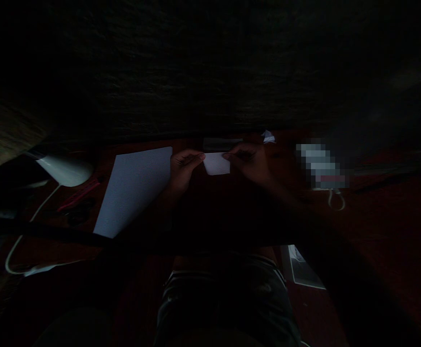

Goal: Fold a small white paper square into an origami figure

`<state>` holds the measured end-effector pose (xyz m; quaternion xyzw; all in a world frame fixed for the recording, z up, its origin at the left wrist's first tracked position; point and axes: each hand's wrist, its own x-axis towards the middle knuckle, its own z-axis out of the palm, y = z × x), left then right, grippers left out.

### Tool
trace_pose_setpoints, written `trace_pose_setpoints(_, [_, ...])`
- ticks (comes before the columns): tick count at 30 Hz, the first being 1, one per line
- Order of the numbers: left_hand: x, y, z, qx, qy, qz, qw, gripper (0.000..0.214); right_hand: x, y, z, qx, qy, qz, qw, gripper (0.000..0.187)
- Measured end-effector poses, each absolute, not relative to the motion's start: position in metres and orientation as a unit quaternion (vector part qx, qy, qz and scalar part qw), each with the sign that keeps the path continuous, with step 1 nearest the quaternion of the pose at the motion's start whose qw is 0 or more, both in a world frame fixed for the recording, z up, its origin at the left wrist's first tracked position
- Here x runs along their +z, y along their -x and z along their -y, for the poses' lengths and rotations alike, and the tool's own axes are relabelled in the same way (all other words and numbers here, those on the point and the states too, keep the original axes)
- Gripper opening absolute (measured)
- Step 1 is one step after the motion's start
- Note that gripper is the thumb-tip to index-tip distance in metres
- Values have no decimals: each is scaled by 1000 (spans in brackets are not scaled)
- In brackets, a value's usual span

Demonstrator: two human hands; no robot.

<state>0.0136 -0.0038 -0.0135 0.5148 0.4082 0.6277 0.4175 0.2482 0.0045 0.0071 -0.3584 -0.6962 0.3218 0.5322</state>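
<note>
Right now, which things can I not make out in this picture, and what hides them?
In the head view:
Small white paper: its underside, facing away from the camera.
Object at the right: its details, masked by coarse pixel blocks.
Large white sheet: its lower right part, behind the left arm and darkness.
Pink object: its markings, too dark.

Noted a small white, roughly four-sided piece of paper [217, 164]. Looks flat, with top edge nearly level and lower left corner rounded. Pinched near both upper corners, spanning between left hand [182, 167] and right hand [252, 162].
</note>
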Motion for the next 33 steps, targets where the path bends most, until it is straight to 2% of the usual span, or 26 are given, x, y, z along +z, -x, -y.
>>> trace_pose_setpoints(7, [-15, -14, 3, 627, -520, -405, 415, 37, 8, -248, -5, 322, 371, 693, 528, 47])
trace_pose_setpoints(22, [-15, -13, 3, 625, -525, -406, 410, 31, 4, -250, -6, 315, 365, 700, 527, 41])
trace_pose_setpoints(33, [-12, -15, 7, 622, -544, -421, 374, 33, 2, -249, -7, 333, 365, 701, 515, 51])
